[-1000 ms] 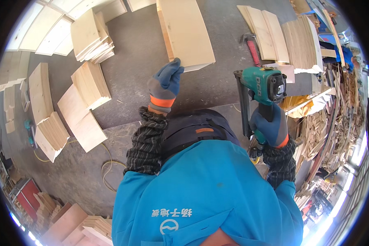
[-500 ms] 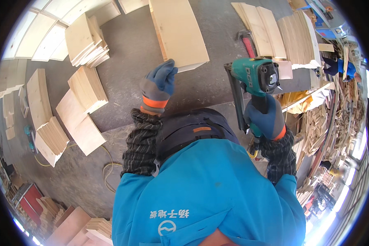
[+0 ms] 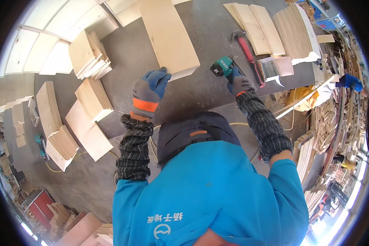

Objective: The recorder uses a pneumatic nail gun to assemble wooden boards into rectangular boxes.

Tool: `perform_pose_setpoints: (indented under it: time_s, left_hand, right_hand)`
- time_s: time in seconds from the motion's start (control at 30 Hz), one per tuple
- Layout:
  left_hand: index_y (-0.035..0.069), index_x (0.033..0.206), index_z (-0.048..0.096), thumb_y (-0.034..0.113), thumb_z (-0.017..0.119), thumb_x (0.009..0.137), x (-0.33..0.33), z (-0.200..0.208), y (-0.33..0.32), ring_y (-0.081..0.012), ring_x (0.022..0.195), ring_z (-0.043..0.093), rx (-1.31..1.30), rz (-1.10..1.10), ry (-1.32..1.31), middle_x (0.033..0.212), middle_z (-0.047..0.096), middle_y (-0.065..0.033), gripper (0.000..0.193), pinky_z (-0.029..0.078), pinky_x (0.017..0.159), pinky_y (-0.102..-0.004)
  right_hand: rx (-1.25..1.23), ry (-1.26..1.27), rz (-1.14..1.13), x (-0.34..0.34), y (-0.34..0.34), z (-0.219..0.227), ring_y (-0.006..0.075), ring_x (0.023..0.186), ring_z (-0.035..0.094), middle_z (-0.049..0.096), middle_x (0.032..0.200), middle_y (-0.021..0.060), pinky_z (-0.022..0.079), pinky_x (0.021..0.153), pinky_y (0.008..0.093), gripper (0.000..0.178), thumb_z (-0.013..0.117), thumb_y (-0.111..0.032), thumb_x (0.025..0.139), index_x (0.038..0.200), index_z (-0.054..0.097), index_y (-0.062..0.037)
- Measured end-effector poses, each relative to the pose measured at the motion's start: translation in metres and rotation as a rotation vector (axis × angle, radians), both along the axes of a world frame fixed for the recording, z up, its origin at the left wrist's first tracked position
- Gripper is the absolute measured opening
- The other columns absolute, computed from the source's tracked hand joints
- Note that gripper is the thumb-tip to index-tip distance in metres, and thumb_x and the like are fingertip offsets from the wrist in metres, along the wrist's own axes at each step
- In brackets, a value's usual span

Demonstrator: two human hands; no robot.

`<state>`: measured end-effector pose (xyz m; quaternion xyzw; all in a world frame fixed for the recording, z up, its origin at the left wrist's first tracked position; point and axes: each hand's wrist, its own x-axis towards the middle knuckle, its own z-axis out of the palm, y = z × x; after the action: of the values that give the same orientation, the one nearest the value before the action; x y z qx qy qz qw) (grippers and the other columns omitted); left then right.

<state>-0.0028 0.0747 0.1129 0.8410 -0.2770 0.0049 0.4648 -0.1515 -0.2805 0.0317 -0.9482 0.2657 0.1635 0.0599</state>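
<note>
A long pale wooden box (image 3: 168, 35) lies on the dark work surface ahead of me. My left hand (image 3: 149, 90), in a blue and grey glove with an orange cuff, has its fingers bent at the box's near left corner. To the right, my right hand (image 3: 238, 84) is closed round the handle of a teal and black nail gun (image 3: 223, 67). The gun stands just off the box's near right corner, with a gap between them. Part of its handle is hidden by my glove.
A red-handled hammer (image 3: 249, 53) lies beyond the nail gun, beside wooden panels (image 3: 266, 30) and a metal box (image 3: 269, 69). Board stacks (image 3: 93, 98) stand to the left. A yellow hose (image 3: 238, 123) runs behind my body. Scrap wood (image 3: 326, 112) fills the right side.
My right hand has swung the nail gun forward and left, toward the box, turning it. My left hand stays at the box corner. The whole view has shifted a little.
</note>
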Motion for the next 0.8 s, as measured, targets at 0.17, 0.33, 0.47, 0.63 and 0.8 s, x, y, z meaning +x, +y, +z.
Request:
perform_pose_setpoints:
  time_s: [0.17,0.33,0.47,0.63,0.8]
  left_hand:
    - [-0.001,0.107,0.080,0.011,0.085,0.093,-0.002,0.001,-0.004,-0.0223,0.091,0.080,-0.026,0.001,0.011,0.106,0.082,-0.0161,0.019,0.062,0.082,-0.0313]
    - [0.000,0.104,0.080,0.007,0.084,0.093,-0.006,-0.003,-0.006,-0.0237,0.096,0.080,-0.067,0.063,0.056,0.108,0.082,-0.0166,0.014,0.063,0.085,-0.0332]
    - [0.001,0.104,0.080,0.007,0.084,0.092,-0.006,-0.004,-0.010,-0.0244,0.097,0.080,-0.029,0.060,-0.031,0.110,0.082,-0.0168,0.014,0.063,0.085,-0.0340]
    - [0.002,0.103,0.080,0.008,0.084,0.092,-0.007,-0.009,-0.006,-0.0256,0.097,0.081,-0.061,0.069,-0.015,0.109,0.082,-0.0168,0.014,0.064,0.084,-0.0351]
    - [0.002,0.106,0.079,0.003,0.082,0.092,-0.007,-0.019,-0.007,-0.0257,0.097,0.081,-0.070,0.068,-0.114,0.110,0.081,-0.0167,0.014,0.064,0.084,-0.0352]
  right_hand:
    - [0.022,-0.185,0.117,-0.003,0.000,-0.031,0.0432,0.099,0.076,0.077,0.110,0.0259,0.059,0.084,0.0517,0.080,0.074,-0.033,0.093,0.161,0.042,-0.0060]
    - [0.627,-0.702,0.006,0.034,0.059,0.048,0.0352,0.100,0.078,0.077,0.115,0.0241,0.060,0.088,0.0434,0.062,0.077,-0.033,0.097,0.147,0.061,-0.0015]
    - [0.875,-0.779,0.017,0.060,0.092,0.066,0.0282,0.100,0.078,0.080,0.113,0.0195,0.059,0.090,0.0393,0.047,0.077,-0.032,0.100,0.135,0.071,-0.0016]
    - [0.877,-0.546,-0.012,0.079,0.084,0.070,0.0265,0.099,0.078,0.081,0.113,0.0179,0.059,0.090,0.0386,0.039,0.077,-0.034,0.100,0.124,0.078,-0.0023]
    - [0.929,-0.600,0.124,0.080,0.076,0.059,0.0263,0.092,0.076,0.080,0.103,0.0158,0.058,0.084,0.0390,0.036,0.077,-0.035,0.101,0.121,0.080,-0.0059]
